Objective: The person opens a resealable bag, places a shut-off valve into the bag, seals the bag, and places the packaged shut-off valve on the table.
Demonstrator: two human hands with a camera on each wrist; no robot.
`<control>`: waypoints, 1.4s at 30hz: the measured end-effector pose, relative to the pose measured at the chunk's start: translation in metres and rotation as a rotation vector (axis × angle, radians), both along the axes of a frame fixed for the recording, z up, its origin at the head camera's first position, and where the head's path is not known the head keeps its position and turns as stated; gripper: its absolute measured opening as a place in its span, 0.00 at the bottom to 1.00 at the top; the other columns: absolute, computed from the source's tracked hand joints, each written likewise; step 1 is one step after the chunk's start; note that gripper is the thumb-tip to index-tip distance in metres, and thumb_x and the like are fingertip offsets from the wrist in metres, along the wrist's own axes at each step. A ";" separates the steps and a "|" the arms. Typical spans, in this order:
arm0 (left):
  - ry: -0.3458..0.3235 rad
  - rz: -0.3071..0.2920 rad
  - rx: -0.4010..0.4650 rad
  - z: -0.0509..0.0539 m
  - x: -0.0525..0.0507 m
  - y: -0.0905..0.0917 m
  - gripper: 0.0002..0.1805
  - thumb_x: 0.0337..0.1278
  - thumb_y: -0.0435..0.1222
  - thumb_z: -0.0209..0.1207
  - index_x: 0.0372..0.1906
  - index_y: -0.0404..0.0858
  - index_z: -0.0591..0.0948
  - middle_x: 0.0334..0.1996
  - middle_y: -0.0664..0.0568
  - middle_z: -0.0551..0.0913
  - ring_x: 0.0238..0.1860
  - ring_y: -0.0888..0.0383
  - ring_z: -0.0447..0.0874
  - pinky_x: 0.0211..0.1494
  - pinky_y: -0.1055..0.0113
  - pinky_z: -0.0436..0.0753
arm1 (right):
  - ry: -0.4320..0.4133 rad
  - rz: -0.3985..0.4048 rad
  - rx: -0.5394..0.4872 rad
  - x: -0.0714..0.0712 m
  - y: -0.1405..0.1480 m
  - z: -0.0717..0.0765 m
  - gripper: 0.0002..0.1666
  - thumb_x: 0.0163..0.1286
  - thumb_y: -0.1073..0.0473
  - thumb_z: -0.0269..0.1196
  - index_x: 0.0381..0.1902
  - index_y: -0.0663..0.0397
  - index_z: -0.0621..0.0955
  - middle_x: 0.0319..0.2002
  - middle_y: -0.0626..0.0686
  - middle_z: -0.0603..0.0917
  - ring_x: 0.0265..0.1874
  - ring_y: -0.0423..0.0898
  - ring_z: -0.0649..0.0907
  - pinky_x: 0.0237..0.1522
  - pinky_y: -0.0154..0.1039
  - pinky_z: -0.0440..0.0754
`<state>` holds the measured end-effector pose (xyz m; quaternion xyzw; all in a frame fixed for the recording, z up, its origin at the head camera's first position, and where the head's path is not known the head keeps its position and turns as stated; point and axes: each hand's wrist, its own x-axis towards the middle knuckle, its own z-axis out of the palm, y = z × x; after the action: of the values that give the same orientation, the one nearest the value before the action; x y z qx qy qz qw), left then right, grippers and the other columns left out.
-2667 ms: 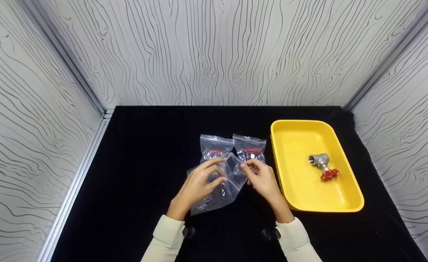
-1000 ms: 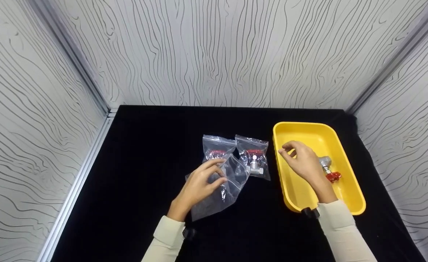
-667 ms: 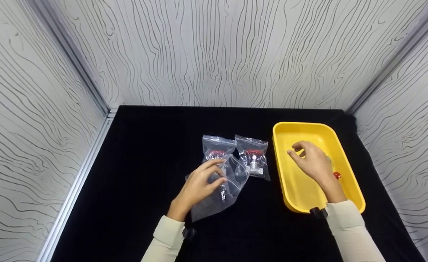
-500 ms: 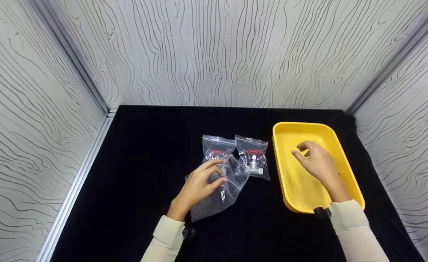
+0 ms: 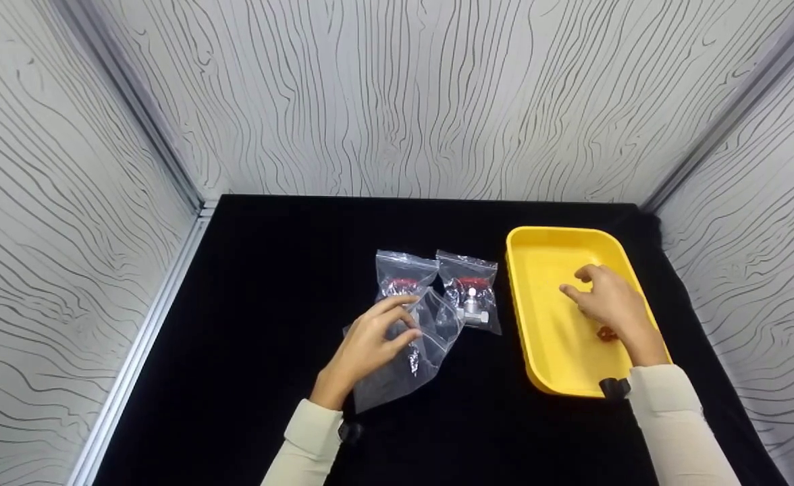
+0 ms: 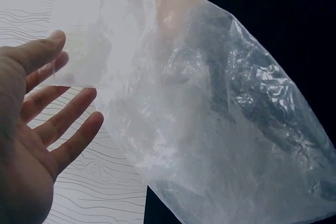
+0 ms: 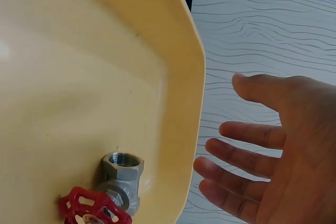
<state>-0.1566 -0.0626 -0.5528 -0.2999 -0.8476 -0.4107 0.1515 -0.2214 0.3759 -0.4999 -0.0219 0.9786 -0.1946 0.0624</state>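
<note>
My left hand (image 5: 370, 337) pinches the edge of a clear zip-lock bag (image 6: 210, 108) between thumb and index finger, and its other fingers are spread. The bag's mouth gapes toward the right. My right hand (image 5: 610, 300) is over the yellow tray (image 5: 545, 361), fingers parted and holding nothing. Below it in the tray lies a metal valve (image 7: 123, 179) with a red handwheel (image 7: 94, 208). In the head view the hand covers most of the valve, leaving part of the red wheel in sight.
Behind the held bag lie two zip-lock bags with red-wheeled valves inside, a left bag (image 5: 404, 266) partly covered and a right bag (image 5: 471, 297). Black cloth (image 5: 289, 270) covers the table. Patterned panels (image 5: 397, 101) enclose the back and sides.
My right hand has let go of the bag's edge and moved right, over the tray and the valve. My left hand has stayed in place with the bag.
</note>
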 end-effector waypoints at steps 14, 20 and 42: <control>0.008 0.010 -0.015 0.002 0.000 -0.002 0.07 0.66 0.43 0.72 0.38 0.45 0.86 0.64 0.52 0.86 0.62 0.54 0.87 0.63 0.61 0.87 | -0.136 -0.021 -0.012 -0.009 0.029 -0.010 0.51 0.76 0.34 0.63 0.73 0.74 0.68 0.51 0.66 0.88 0.29 0.51 0.88 0.37 0.54 0.87; 0.016 0.010 -0.010 0.003 0.000 -0.003 0.08 0.65 0.43 0.72 0.37 0.45 0.86 0.64 0.52 0.86 0.62 0.53 0.87 0.62 0.60 0.88 | -0.159 -0.043 -0.017 -0.010 0.037 -0.015 0.53 0.75 0.34 0.64 0.74 0.76 0.65 0.56 0.71 0.80 0.25 0.50 0.86 0.43 0.56 0.85; -0.007 0.007 0.000 0.001 0.001 -0.004 0.07 0.66 0.42 0.72 0.37 0.44 0.86 0.65 0.51 0.85 0.62 0.52 0.87 0.60 0.61 0.88 | -0.345 -0.163 -0.094 -0.006 0.052 -0.027 0.46 0.73 0.32 0.66 0.58 0.69 0.65 0.32 0.59 0.80 0.27 0.52 0.87 0.29 0.42 0.82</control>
<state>-0.1559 -0.0664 -0.5514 -0.2953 -0.8493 -0.4111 0.1500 -0.2273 0.4283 -0.5265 0.0883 0.9418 -0.2454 0.2121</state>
